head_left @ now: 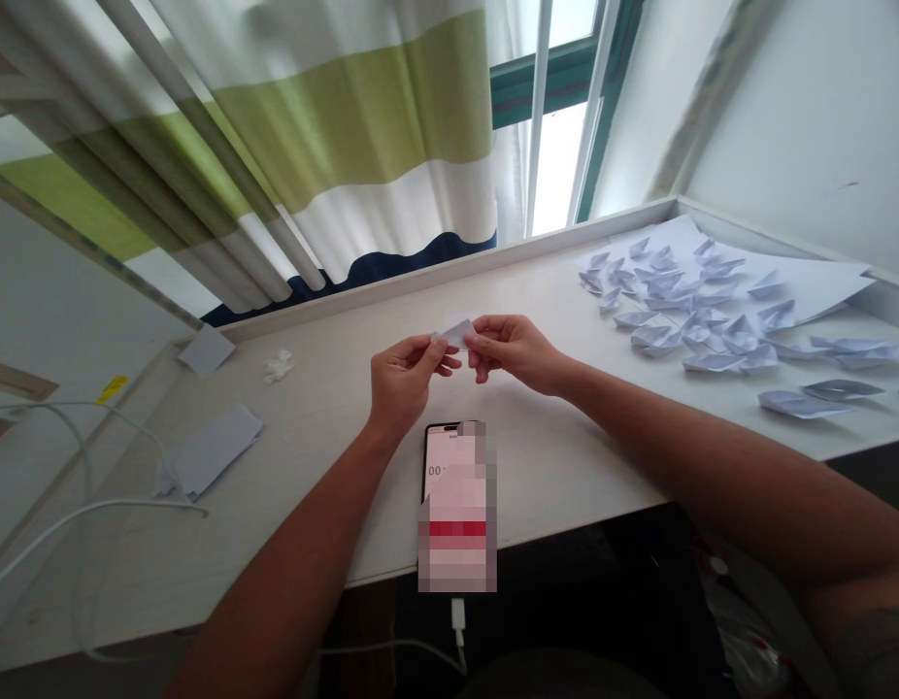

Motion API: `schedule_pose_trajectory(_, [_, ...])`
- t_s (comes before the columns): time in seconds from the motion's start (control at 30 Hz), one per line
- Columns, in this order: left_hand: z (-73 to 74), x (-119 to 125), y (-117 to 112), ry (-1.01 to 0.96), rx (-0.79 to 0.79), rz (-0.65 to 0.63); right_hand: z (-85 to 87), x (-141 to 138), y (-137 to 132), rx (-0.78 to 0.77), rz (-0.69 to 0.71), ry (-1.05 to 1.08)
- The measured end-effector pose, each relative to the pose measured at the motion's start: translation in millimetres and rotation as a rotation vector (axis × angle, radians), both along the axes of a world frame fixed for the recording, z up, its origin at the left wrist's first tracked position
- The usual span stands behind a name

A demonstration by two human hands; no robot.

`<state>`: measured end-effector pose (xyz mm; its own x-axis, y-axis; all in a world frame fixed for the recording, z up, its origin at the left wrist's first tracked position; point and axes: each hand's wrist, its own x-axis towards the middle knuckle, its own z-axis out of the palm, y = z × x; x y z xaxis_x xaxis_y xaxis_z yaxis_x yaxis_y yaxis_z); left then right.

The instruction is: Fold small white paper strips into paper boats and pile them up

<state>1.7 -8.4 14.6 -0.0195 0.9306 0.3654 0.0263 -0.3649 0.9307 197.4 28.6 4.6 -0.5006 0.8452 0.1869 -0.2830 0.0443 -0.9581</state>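
A small folded piece of white paper (456, 331) is held above the white desk (551, 456), pinched at both ends. My left hand (406, 379) grips its left end with closed fingers. My right hand (512, 351) pinches its right end. Just below my hands a phone (449, 466) lies on the desk near the front edge, its screen lit and a white cable plugged into its bottom.
Several small folded paper boats (682, 311) lie on flat white sheets (820, 277) at the right. Cut paper pieces (213, 449) and a crumpled scrap (279, 366) lie at the left, with white cables (92, 505). A striped curtain (311, 146) and window stand behind.
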Motion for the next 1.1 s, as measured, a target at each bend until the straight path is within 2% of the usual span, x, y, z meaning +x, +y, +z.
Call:
schedule_pose_trajectory(0.13, [1.1, -0.1, 0.1, -0.015, -0.015, 0.002, 2.1, 0.0, -3.4, 0.008, 0.032, -0.044])
schedule_pose_trajectory(0.3, [0.3, 0.1, 1.0, -0.059, -0.069, -0.001, 2.6, -0.3, -4.5, 0.06, -0.034, -0.017])
schedule_pose_trajectory(0.53, [-3.0, -3.2, 7.2, -0.095, -0.104, 0.03, -1.6, 0.3, -1.0, -0.036, -0.048, -0.116])
schedule_pose_trajectory(0.73, [-0.7, -6.3, 9.4, -0.144, -0.135, 0.063, 1.7, 1.6, -2.3, -0.014, -0.057, -0.067])
schedule_pose_trajectory(0.87, [-0.5, -10.4, 11.5, -0.187, -0.189, 0.013, 1.5, 2.7, -2.4, 0.013, -0.015, -0.046])
schedule_pose_trajectory(1.03, [-0.3, -11.1, 11.8, -0.205, -0.222, -0.12, -2.4, 2.5, -0.3, 0.102, -0.069, -0.035])
schedule_pose_trajectory(1.1, [-0.1, -10.7, 11.4, -0.2, -0.208, -0.137, -2.4, 2.6, -0.1, 0.133, -0.092, -0.036])
